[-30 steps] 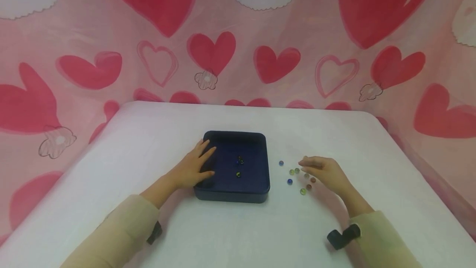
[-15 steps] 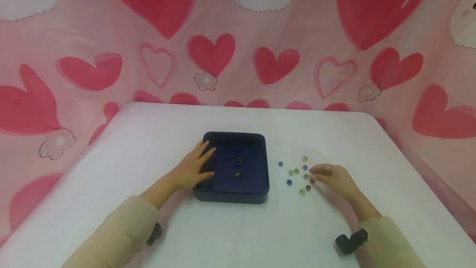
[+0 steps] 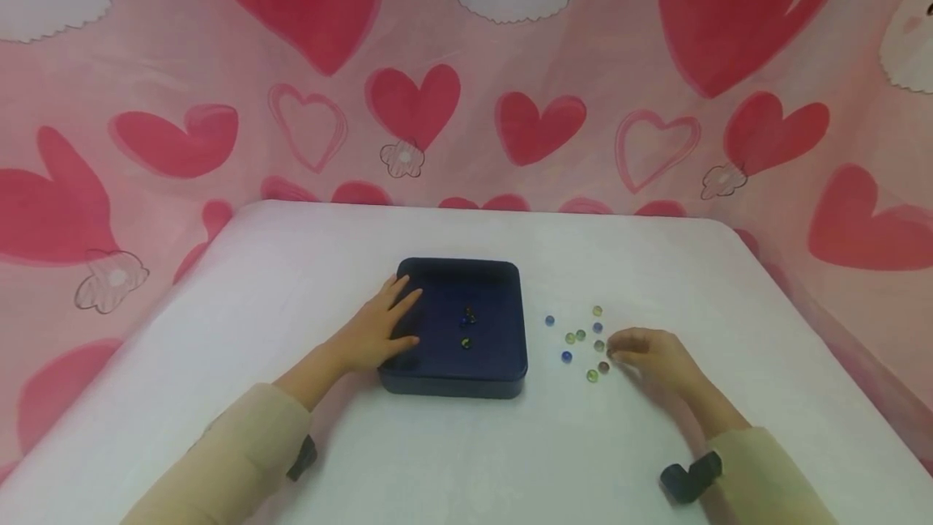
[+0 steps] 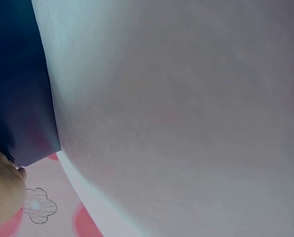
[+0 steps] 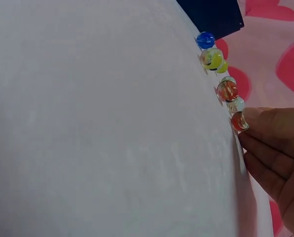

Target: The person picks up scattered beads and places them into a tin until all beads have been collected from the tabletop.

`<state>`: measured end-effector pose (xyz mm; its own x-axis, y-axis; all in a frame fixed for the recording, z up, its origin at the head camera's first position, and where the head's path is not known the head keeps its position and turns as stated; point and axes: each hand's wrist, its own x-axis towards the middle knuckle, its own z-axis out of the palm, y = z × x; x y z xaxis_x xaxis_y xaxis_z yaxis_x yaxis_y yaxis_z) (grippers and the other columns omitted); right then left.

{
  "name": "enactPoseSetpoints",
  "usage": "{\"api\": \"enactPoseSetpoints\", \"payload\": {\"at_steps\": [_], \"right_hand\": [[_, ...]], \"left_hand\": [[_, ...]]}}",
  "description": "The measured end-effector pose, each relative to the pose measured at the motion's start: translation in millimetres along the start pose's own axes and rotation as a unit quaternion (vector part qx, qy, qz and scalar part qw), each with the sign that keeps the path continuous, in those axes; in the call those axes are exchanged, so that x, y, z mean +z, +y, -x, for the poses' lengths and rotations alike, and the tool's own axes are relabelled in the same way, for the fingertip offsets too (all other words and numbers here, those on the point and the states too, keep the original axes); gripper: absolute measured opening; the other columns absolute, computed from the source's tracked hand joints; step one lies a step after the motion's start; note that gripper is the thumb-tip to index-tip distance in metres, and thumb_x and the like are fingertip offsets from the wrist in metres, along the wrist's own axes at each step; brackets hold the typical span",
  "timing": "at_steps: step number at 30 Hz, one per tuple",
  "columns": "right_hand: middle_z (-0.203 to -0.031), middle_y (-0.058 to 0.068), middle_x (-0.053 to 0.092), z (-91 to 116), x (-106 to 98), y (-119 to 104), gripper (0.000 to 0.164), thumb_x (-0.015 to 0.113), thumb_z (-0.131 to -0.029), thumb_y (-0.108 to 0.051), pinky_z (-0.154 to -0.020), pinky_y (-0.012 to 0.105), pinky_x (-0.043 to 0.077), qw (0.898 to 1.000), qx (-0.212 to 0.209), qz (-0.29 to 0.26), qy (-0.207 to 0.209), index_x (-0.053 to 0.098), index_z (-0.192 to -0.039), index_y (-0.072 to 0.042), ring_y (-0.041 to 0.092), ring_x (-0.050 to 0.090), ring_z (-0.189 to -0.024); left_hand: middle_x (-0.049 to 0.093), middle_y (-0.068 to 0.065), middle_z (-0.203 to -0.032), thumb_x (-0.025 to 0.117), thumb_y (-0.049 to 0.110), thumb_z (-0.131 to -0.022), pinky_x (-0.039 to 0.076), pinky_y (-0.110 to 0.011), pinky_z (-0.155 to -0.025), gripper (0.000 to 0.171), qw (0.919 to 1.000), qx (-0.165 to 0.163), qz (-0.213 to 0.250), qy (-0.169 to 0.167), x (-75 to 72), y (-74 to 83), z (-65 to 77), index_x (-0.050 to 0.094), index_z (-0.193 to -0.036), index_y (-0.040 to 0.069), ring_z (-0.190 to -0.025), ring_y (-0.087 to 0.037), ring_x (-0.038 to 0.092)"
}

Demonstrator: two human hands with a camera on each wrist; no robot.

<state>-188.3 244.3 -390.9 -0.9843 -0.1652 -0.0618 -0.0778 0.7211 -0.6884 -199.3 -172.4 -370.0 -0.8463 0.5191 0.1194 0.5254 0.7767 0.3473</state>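
A dark blue square tin tray (image 3: 452, 387) stands mid-table with several small glass marbles (image 3: 467, 343) on its floor. My left hand (image 3: 375, 330) rests over its left rim, fingers spread and reaching inside. To the right of the tin, several loose marbles in blue, yellow-green, clear and reddish tones lie on the white cloth, among them a blue marble (image 3: 566, 356). My right hand (image 3: 652, 355) is at their right edge, thumb and fingertips pinching a reddish marble (image 5: 238, 122). Beside it in the right wrist view sits another red-streaked marble (image 5: 227, 91).
A white cloth covers the table (image 3: 466, 460). Behind it and along the sides hangs a pink curtain (image 3: 466, 160) printed with hearts. A yellow-green marble (image 3: 592, 376) lies nearest the front of the group. In the left wrist view the tin's side wall (image 4: 23, 108) shows.
My right hand has moved back toward me and slightly right, from the far marbles to the reddish one, and its fingertips have closed in on it. The left hand has stayed in place.
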Motion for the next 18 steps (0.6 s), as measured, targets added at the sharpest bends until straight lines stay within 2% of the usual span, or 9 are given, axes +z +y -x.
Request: {"api": "enactPoseSetpoints", "payload": {"at_steps": [10,18], "right_hand": [[-0.098,0.009,0.062,-2.7,2.1,0.3,0.017,0.060,-0.077,-0.008,-0.085,0.047,0.036,0.997,-0.018,0.070,-0.003,0.066,-0.093,-0.010,0.033,0.050,-0.101],[-0.098,0.008,0.062,-2.5,-0.4,1.2,0.014,0.061,-0.078,-0.010,-0.084,0.046,0.036,0.998,-0.023,0.056,0.019,0.067,-0.090,-0.013,0.032,0.050,-0.101]], "left_hand": [[0.008,-0.016,-0.142,0.056,0.033,-0.082,0.013,-0.049,-0.099,0.069,0.9998,-0.014,0.001,-0.017,-1.9,0.2,0.0,0.024,-0.136,0.006,-0.128,-0.032,0.000],[0.007,-0.016,-0.142,0.056,0.033,-0.082,0.013,-0.049,-0.099,0.069,0.9997,-0.015,0.007,-0.020,-3.0,1.4,-0.5,0.024,-0.136,0.006,-0.129,-0.030,-0.002]]}}
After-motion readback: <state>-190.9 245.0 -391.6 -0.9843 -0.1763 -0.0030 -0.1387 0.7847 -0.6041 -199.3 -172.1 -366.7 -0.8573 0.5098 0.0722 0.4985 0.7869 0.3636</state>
